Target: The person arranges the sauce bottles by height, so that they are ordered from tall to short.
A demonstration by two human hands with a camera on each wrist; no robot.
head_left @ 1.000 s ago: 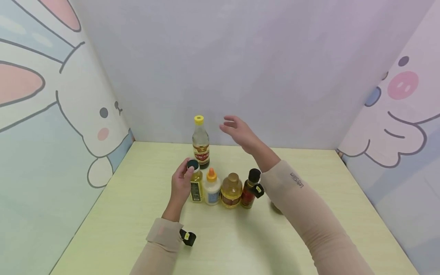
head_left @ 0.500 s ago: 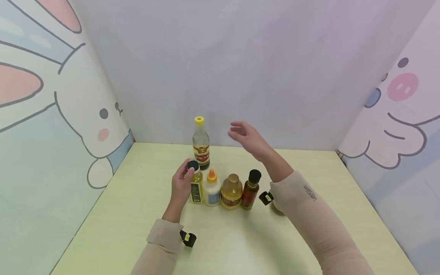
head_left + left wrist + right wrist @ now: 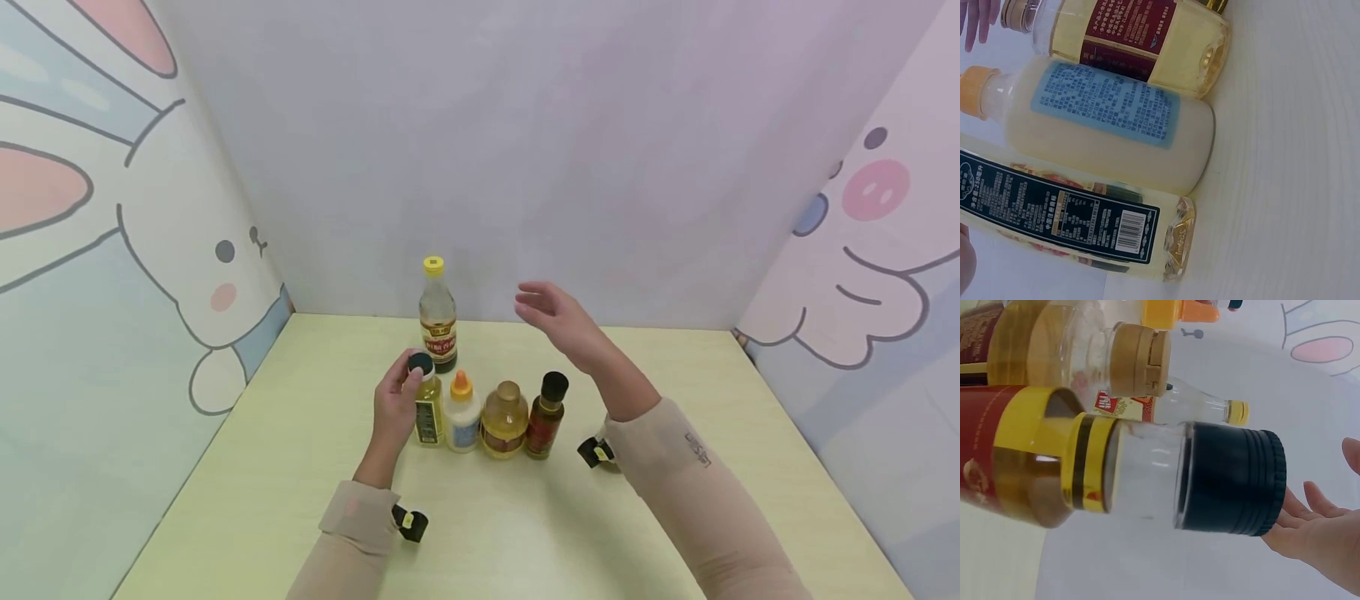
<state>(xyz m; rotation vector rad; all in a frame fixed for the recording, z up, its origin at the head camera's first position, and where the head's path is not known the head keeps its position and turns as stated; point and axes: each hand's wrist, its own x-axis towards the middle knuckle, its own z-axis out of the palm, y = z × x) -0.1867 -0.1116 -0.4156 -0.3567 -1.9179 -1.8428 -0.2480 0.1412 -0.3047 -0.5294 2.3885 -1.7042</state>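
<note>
The green-capped bottle point(image 3: 430, 417) stood upright at the left end of a close row, seemingly with its base on the desk point(image 3: 300, 467). The left hand point(image 3: 395, 400) held it high, thumb in front of the cap and fingers round the far side. Just beside it was the white bottle point(image 3: 462, 421) with an orange tip, then the round bottle point(image 3: 504, 421), then the black-capped bottle point(image 3: 543, 427). The tall bottle point(image 3: 438, 321) with a yellow cap stood near, behind the row's left end. The right hand point(image 3: 566, 325) hung in the air beyond the row, fingers loosely bent, thumb apart, holding nothing.

A sideways push seemed the main danger: gripped so near its top, the green-capped bottle could have tipped into the white bottle and jostled the row. A low swing of the right forearm might have caught the black-capped bottle, or the object point(image 3: 611, 468) mostly hidden by the right sleeve point(image 3: 682, 483) and wrist camera point(image 3: 597, 452).
</note>
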